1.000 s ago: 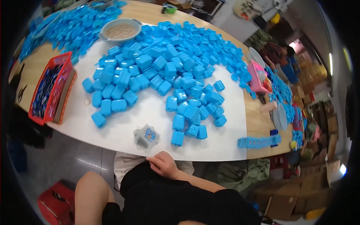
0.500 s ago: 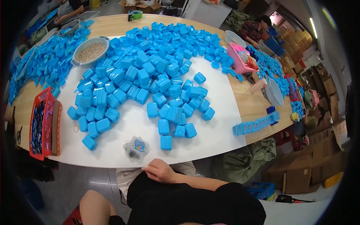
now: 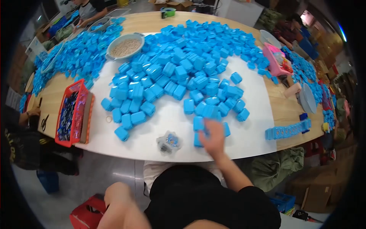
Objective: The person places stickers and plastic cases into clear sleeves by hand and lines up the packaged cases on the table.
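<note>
My right hand (image 3: 213, 138) is over the near end of the pile of small blue cases (image 3: 189, 106), its fingers beside or on a blue case (image 3: 198, 123). Motion blurs the fingers, so whether they grip anything cannot be made out. A clear star-shaped tray (image 3: 169, 142) with small blue and dark pieces lies to the left of that hand, near the table's front edge. Of my left side only a bent, bare limb shows at the bottom; my left hand is out of view.
A red basket (image 3: 72, 114) of dark blue packets stands at the left, and a bowl of beige pellets (image 3: 126, 47) behind the cases. On the right are a row of blue cases (image 3: 288, 130), a pink basket (image 3: 275, 61) and a grey-blue basin (image 3: 307, 98). Other people sit around the table.
My right hand has left my lap at the table edge and moved forward and right onto the blue cases. The camera view has shifted, and more of a person at the left shows.
</note>
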Available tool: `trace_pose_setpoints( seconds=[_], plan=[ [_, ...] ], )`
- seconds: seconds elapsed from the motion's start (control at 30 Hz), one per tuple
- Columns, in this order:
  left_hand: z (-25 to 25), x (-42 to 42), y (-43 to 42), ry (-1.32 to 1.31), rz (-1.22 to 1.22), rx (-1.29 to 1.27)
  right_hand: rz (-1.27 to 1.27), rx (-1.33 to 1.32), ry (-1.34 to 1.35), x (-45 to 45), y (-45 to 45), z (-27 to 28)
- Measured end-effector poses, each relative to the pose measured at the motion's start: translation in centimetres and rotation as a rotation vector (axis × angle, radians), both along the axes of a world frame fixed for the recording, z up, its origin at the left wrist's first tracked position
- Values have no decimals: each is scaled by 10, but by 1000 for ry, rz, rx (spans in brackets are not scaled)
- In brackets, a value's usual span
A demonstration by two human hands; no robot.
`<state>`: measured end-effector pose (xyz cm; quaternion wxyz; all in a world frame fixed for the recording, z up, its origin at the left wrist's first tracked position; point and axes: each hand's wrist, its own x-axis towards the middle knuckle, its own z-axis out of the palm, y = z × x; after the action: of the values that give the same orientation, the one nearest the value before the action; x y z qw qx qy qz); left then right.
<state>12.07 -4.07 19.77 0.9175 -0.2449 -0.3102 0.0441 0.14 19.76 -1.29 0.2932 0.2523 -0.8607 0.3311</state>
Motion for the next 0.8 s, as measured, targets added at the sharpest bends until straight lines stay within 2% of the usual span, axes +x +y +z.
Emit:
trace_pose_setpoints(
  seconds=[0.03, 0.07, 0.1, 0.17, 0.2, 0.27, 0.33, 0.37, 0.43, 0.47, 0.53, 0.6, 0.63, 0.77, 0.8],
  plan=[
    [-33, -10, 1, -57, -148, 29, -173, 63, -197, -10, 6, 14],
    [-66, -18, 2, -113, -295, 64, -298, 165, -127, -27, 12, 8],
    [-94, -22, 4, -132, -266, 58, -425, 254, -116, -40, 13, -2],
    [-144, -23, 9, -1688, -487, 319, -478, 446, -348, -53, 11, -15],
    [-157, -36, 14, -1886, -595, 476, -451, 451, -374, -51, 8, -19],
    [-201, -35, 6, -2189, -782, 768, -387, 425, -175, -52, 3, -14],
    [-212, -34, -1, -2216, -717, 713, -278, 61, -361, -36, 0, 13],
    [-215, -35, -3, -2235, -657, 651, -277, 68, -369, -24, -4, 18],
    [-217, -40, -8, -2254, -528, 517, 9, -92, -427, 3, -20, 24],
    [-216, -43, -6, -2255, -525, 514, 104, -71, -412, 14, -32, 24],
    [-213, -47, 16, -2116, -1416, 964, 197, -44, -409, 27, -62, 23],
    [-210, -46, 27, -1620, -2274, 1385, 408, 20, -318, 27, -90, 22],
    [-208, -45, 21, -1623, -2265, 1391, 412, 14, -322, 32, -90, 19],
    [-203, -50, -7, -1305, -2449, 1464, 308, -42, -571, 53, -67, -4],
    [-206, -49, -4, -1296, -2452, 1475, 309, -36, -578, 53, -69, -3]
  ],
)
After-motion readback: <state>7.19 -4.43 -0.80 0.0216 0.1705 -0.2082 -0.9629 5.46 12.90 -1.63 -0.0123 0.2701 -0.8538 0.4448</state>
